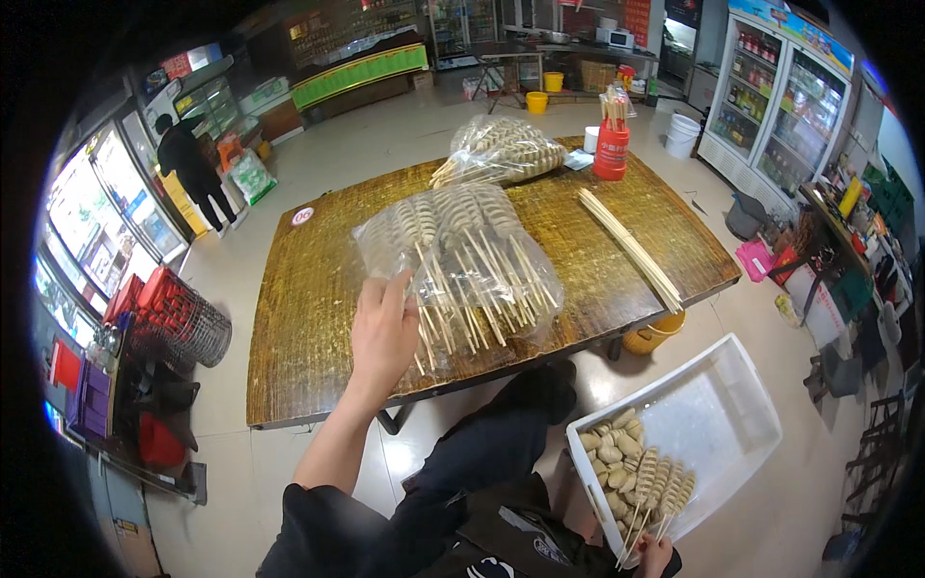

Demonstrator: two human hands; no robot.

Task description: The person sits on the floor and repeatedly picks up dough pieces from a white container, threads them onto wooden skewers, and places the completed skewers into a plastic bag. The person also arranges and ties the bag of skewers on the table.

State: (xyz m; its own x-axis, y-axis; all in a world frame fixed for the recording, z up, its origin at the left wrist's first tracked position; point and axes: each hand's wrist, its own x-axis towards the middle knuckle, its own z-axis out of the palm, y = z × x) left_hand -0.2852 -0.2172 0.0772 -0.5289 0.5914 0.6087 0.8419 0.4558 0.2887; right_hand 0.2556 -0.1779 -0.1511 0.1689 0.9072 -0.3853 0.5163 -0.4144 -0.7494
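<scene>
On the wooden table lies a clear plastic bag [538, 285] of skewers, with scored beige food pieces [477, 209] at the far end and bare stick ends towards me. My left hand [383, 321] pinches the bag's near left edge between thumb and fingers. Low on the right, my right hand [654, 555] holds the stick ends of several food skewers [663, 482]. These rest over a white plastic crate [712, 433], whose left part contains a heap of loose beige pieces [611, 455]. What the loose food is made of I cannot tell.
A second bag of skewers [502, 148] lies at the table's [311, 347] far side. Near its right edge are a bundle of bare sticks [629, 249] and a red container of sticks [612, 152]. A yellow basket [654, 336] stands below. A person [191, 170] stands far left.
</scene>
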